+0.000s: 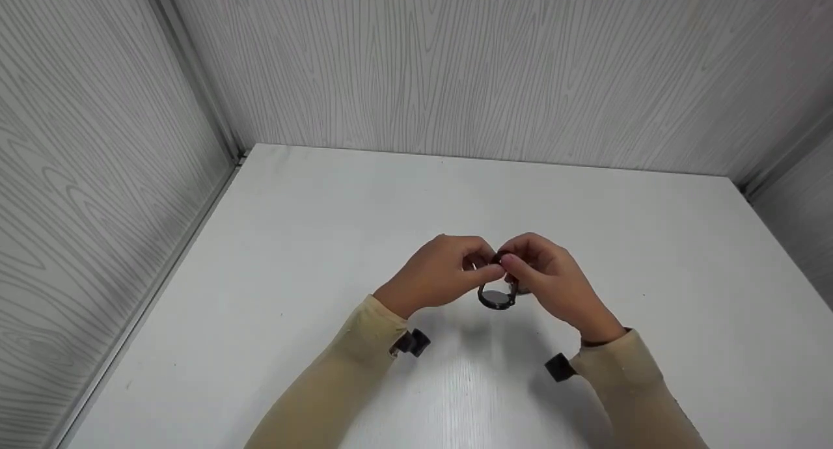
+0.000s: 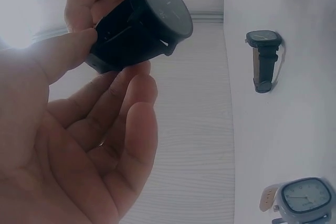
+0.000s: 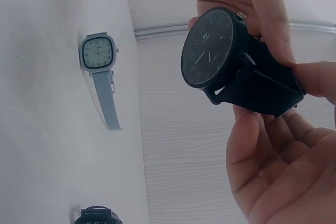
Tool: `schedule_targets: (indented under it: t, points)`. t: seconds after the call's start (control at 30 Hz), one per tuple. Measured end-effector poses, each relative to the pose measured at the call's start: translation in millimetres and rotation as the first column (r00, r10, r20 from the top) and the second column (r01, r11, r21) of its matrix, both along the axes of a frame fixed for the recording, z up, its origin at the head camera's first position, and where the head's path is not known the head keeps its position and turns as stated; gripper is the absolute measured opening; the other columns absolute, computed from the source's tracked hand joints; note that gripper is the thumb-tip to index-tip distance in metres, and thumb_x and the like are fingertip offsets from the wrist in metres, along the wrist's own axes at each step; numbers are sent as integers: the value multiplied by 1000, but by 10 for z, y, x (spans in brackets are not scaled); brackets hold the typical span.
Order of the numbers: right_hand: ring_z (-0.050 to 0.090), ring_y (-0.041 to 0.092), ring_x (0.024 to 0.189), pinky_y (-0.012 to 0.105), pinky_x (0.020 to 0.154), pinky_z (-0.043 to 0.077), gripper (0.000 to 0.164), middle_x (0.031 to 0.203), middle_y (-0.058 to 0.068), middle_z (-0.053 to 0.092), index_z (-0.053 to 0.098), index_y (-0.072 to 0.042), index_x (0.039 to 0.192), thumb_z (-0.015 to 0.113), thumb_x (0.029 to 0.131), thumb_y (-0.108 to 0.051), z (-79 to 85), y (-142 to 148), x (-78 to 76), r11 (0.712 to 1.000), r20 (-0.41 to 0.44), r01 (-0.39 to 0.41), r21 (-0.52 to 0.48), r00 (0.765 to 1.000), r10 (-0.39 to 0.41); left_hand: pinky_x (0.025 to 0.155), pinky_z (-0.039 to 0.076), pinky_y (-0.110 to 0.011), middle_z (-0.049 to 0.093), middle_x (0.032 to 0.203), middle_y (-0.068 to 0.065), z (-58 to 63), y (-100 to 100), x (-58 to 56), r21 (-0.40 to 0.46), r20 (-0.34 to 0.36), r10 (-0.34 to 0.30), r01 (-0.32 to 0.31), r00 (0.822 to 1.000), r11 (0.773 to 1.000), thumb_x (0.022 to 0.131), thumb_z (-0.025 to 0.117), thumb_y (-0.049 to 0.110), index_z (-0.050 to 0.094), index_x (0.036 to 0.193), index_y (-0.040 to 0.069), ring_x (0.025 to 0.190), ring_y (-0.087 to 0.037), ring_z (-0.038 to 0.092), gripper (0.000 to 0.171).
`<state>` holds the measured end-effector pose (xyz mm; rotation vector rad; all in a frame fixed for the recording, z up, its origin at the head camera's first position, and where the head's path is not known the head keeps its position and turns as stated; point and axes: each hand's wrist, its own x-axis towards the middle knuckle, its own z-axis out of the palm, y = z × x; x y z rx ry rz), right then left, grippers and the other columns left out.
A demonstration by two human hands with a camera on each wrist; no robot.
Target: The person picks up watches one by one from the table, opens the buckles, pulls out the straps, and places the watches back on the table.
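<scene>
Both hands hold a black wristwatch (image 1: 496, 299) above the table, its strap bent round into a loop. In the head view my left hand (image 1: 446, 270) pinches the strap from the left, and my right hand (image 1: 553, 283) grips it from the right, the fingertips close together. The round dark dial (image 3: 207, 48) with pale hands hangs clear of the fingers in the right wrist view. From the left wrist, the left thumb (image 2: 73, 51) presses on the strap with fingers beneath it. Fingers partly hide where the strap ends meet.
On the white table (image 1: 325, 208) lie a pale blue-grey watch (image 3: 98, 56) with a squarish face and a small dark watch (image 2: 264, 59), seen in the wrist views. Wood-grain panels (image 1: 423, 65) wall in the back and sides.
</scene>
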<state>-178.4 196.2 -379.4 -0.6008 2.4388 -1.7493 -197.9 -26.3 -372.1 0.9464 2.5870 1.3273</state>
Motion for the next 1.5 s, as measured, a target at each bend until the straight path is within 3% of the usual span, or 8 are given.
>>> schedule_targets:
  t: [0.43, 1.13, 1.33, 1.5]
  points:
    - [63, 24, 86, 33, 73, 60, 23, 100, 14, 65, 65, -3, 117, 63, 105, -22, -6, -3, -9, 1000, 1, 20, -16, 1000, -20, 76, 52, -28, 70, 91, 15, -7, -7, -10, -7, 30, 4, -4, 1000, 1000, 100, 66, 46, 74, 107, 22, 83, -5, 64, 26]
    - [63, 25, 84, 31, 71, 56, 25, 99, 15, 64, 61, -3, 120, 59, 107, -24, -33, -23, -8, 999, -30, 52, -11, 998, -52, 79, 52, -29, 70, 92, 13, 9, -9, -6, -31, 39, 22, -21, 999, 999, 101, 63, 48, 75, 111, 19, 85, -6, 63, 34]
    - [62, 22, 78, 32, 66, 53, 20, 97, 14, 63, 55, -3, 122, 53, 109, -18, -35, -15, -17, 997, -39, 41, -64, 998, -44, 79, 52, -29, 71, 92, 16, -1, -5, -3, -13, 50, 13, -12, 999, 1000, 100, 67, 47, 75, 107, 21, 86, -3, 65, 28]
    - [63, 22, 80, 34, 67, 55, 21, 97, 15, 62, 55, -4, 122, 57, 108, -19, -33, -5, -29, 999, -21, 8, -50, 1000, -9, 77, 51, -29, 72, 89, 15, -9, -8, -1, -3, 44, 14, -14, 999, 1000, 99, 69, 44, 75, 101, 22, 84, -4, 65, 23]
